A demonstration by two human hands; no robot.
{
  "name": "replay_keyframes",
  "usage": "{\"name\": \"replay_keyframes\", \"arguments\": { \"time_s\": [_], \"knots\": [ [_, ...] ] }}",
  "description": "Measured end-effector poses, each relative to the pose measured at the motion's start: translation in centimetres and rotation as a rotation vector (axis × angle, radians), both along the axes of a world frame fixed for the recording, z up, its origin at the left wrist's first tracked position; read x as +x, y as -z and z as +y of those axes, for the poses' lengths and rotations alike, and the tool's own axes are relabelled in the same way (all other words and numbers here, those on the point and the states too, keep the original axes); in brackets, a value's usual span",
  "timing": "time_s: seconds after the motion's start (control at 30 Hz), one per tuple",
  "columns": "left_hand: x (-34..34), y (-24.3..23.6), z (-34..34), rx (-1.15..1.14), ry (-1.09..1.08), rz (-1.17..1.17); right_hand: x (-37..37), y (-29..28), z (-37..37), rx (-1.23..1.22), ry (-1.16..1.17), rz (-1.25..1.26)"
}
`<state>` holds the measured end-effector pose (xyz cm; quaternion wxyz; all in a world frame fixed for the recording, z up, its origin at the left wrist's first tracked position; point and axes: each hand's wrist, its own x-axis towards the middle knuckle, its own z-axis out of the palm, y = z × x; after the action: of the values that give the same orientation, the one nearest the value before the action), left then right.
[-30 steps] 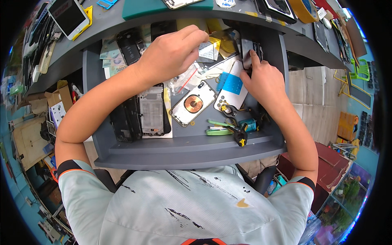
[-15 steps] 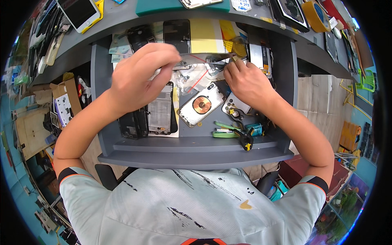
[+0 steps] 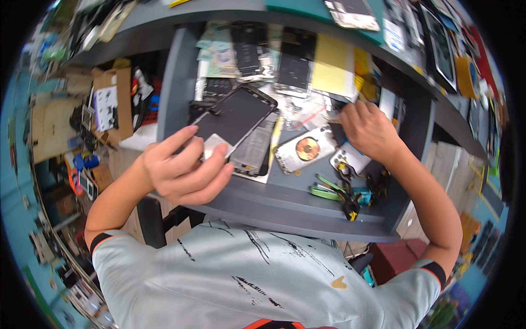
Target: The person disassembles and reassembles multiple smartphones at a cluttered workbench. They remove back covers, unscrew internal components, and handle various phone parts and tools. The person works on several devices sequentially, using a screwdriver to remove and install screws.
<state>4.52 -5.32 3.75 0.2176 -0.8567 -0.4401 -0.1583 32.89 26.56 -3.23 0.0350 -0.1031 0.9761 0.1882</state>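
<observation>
My left hand (image 3: 187, 169) grips a dark phone screen panel (image 3: 239, 114) at its lower end, tilted over the drawer's left side. My right hand (image 3: 364, 122) has curled fingers over the right middle of the drawer, beside a yellow pad (image 3: 331, 61); what they hold, if anything, is hidden. Below it lie a phone housing (image 3: 293, 153) with a copper coil, a white phone back (image 3: 355, 162), black clamps (image 3: 350, 204) and a green tool (image 3: 324, 192). Further back are phone parts (image 3: 293, 71), small clear bags (image 3: 307, 112) and banknotes (image 3: 216, 57).
The drawer (image 3: 174, 74) sits open beneath the desktop (image 3: 175, 12), which holds a green mat (image 3: 293, 5), tape rolls (image 3: 467, 77) and devices (image 3: 438, 46). A cardboard box (image 3: 124, 98) stands left of the drawer, and a maroon box (image 3: 397, 257) at lower right.
My left hand has moved down and left and now holds the screen panel. My right hand moved back to the middle half a second ago, then rightward. The view has turned slightly.
</observation>
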Motion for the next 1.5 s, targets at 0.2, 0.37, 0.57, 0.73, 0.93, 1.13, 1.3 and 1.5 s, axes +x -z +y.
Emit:
{"name": "replay_keyframes", "arguments": {
  "time_s": [0.2,0.37,0.57,0.73,0.93,1.13,1.3,1.5],
  "knots": [
    [0.8,1.5,-2.2,-0.042,-0.122,-0.010,-1.2,0.0,0.7,-0.064,-0.051,0.080],
    [0.7,1.8,-2.1,-0.166,-0.073,0.024,-1.3,-0.6,1.2,-0.106,-0.030,0.172],
    [0.2,1.9,-2.2,-0.244,-0.048,-0.085,-1.2,-1.6,1.5,-0.080,-0.021,0.250],
    [-1.5,1.4,-1.5,-0.104,-0.206,-0.478,-0.9,-2.5,1.7,-0.077,-0.029,0.317],
    [-2.2,-1.4,0.7,-0.179,-0.627,-1.609,0.4,-1.4,2.7,-0.146,0.087,0.294],
    [-4.5,-0.7,1.7,-0.426,-0.651,-1.883,0.6,-2.6,2.9,-0.238,0.120,0.368],
    [-5.9,-0.3,2.7,-0.683,-0.722,-1.828,1.6,-4.5,2.0,-0.311,0.210,0.384],
    [-6.1,-0.3,4.1,-0.762,-0.757,-1.646,2.7,-6.8,0.7,-0.364,0.261,0.378]
  ]
}}
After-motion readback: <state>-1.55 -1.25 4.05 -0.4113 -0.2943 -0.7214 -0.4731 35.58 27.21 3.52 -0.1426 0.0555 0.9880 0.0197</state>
